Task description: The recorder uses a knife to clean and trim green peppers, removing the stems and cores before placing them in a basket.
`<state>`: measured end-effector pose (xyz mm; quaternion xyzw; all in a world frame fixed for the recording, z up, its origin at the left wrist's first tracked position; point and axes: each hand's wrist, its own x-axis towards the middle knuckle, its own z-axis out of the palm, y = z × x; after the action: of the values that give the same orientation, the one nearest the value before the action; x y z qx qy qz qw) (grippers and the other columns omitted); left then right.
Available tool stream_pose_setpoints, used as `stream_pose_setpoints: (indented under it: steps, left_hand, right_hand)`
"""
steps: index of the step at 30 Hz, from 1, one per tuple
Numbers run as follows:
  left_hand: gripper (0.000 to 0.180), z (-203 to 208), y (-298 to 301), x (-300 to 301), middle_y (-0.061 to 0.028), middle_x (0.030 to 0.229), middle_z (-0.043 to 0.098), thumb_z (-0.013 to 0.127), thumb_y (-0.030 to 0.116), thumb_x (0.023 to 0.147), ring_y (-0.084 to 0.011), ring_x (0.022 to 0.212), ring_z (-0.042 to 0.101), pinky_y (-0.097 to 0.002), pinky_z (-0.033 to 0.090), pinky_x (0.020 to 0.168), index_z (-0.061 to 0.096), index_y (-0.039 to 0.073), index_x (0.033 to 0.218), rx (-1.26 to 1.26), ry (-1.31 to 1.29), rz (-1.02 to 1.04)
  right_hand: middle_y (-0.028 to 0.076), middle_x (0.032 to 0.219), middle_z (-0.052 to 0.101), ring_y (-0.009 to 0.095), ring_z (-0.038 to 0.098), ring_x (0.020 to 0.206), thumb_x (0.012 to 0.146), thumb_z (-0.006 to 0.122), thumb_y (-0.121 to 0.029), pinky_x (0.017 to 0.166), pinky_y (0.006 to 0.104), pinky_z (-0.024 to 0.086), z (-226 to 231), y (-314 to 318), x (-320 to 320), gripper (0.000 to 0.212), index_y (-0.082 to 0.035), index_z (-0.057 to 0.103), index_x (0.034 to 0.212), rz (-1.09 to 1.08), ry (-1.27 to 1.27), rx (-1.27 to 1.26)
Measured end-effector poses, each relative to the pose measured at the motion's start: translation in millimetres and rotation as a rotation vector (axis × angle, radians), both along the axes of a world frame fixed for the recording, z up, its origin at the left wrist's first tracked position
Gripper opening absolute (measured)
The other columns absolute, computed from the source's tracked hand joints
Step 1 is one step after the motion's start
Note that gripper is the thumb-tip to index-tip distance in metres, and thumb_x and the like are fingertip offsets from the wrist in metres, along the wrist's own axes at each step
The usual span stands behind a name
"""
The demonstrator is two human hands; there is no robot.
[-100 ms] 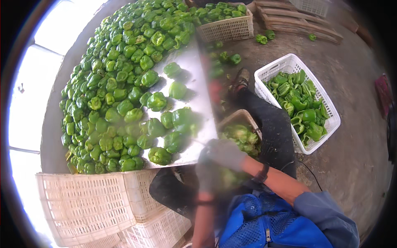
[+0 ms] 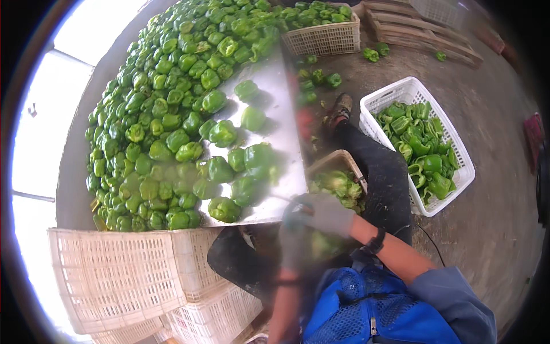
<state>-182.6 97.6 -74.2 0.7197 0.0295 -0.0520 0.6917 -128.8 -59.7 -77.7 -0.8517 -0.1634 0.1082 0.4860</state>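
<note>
Head view shows a right hand in a pale grey fabric glove (image 2: 327,213) and a left hand in a matching glove (image 2: 294,246) close together beside a shiny metal surface (image 2: 281,114). Motion blur leaves their fingers' state impossible to tell. Glossy green bell peppers (image 2: 172,123) heap the surface; cut green pepper pieces (image 2: 427,148) lie in a white plastic basket (image 2: 450,196) rightward.

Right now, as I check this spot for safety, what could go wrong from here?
Loose peppers near the edge of the pale tabletop might roll off. The floor peppers by the shoe could get squashed underfoot. The left hand and right hand are close together, so they might bump.
</note>
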Motion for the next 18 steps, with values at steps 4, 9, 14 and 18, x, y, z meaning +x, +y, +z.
stream_pose_setpoints:
  steps: [4,9,14,18]
  left_hand:
    - [0.071,16,-23,-3,-0.0131,0.137,0.060,0.061,-0.001,0.100,-0.0095,0.100,0.060,-0.0233,0.053,0.079,0.035,0.002,0.166,-0.169,0.136,-0.010]
    - [0.060,61,13,20,-0.0223,0.138,0.061,0.068,-0.002,0.092,-0.0319,0.125,0.063,-0.0419,0.053,0.102,0.054,-0.003,0.151,1.002,-0.851,0.035]
    - [0.079,80,106,64,-0.0266,0.147,0.058,0.081,0.012,0.086,-0.0437,0.135,0.058,-0.0510,0.046,0.115,0.046,-0.003,0.155,1.183,-0.383,0.425]
    - [0.078,34,192,78,-0.0244,0.143,0.062,0.086,0.016,0.085,-0.0382,0.131,0.062,-0.0471,0.050,0.112,0.052,-0.004,0.152,0.891,-0.115,0.369]
  right_hand:
    - [0.016,0.097,0.075,0.040,0.073,0.090,0.087,0.075,-0.030,0.085,0.0496,0.057,10,-36,-4,0.037,-0.011,0.070,0.118,-0.091,-0.144,-0.068]
    - [0.015,0.080,0.069,0.035,0.066,0.071,0.082,0.079,-0.021,0.070,0.0470,0.054,61,-111,15,0.023,-0.004,0.071,0.096,-0.551,-0.165,0.054]
    - [0.025,0.101,0.071,0.042,0.069,0.093,0.091,0.076,-0.026,0.083,0.0540,0.053,8,-267,34,0.035,0.000,0.068,0.114,-1.006,-0.463,-0.527]
    - [0.025,0.101,0.070,0.043,0.067,0.097,0.092,0.075,-0.027,0.088,0.0539,0.052,17,-275,29,0.041,0.001,0.068,0.120,-1.055,-0.342,-0.468]
